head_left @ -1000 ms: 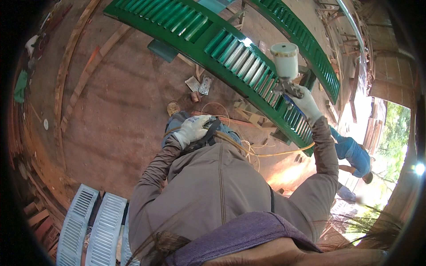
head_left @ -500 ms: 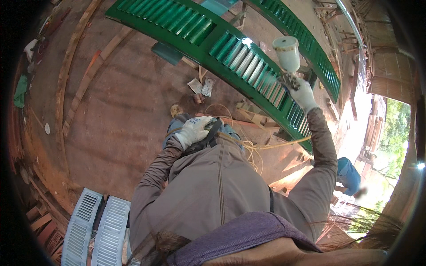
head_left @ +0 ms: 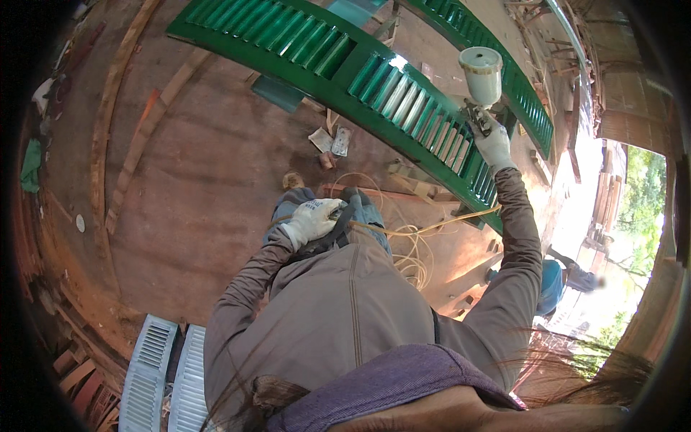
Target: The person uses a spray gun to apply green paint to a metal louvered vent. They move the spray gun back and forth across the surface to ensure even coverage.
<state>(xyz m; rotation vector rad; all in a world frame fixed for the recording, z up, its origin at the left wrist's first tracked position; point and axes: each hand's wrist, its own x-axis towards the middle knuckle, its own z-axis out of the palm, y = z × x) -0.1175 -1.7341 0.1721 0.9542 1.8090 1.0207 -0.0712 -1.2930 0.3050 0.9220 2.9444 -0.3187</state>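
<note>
My right hand (head_left: 494, 146), in a white glove, is closed round the grip of a spray gun (head_left: 476, 119) with a whitish paint cup (head_left: 481, 81) on top. The gun is over the right part of a long green louvred shutter (head_left: 358, 81), whose paint shines wet. Some slats by the gun look paler and reddish. My left hand (head_left: 314, 219), also gloved, rests closed at my waist beside a dark strap (head_left: 344, 225). What its fingers hold, if anything, is hidden. A yellow hose (head_left: 461, 217) runs past my waist toward my right forearm.
A second green shutter (head_left: 512, 90) lies beyond the first. Two pale grey shutters (head_left: 149, 371) stand at lower left. Long timbers (head_left: 119, 93) lie on the left floor, hose loops (head_left: 414, 268) by my legs. A person in blue (head_left: 553, 286) is at right.
My right hand and the spray gun have shifted slightly away from me. My left hand stays at my waist. The person at right shows more of the body and has moved lower in view.
</note>
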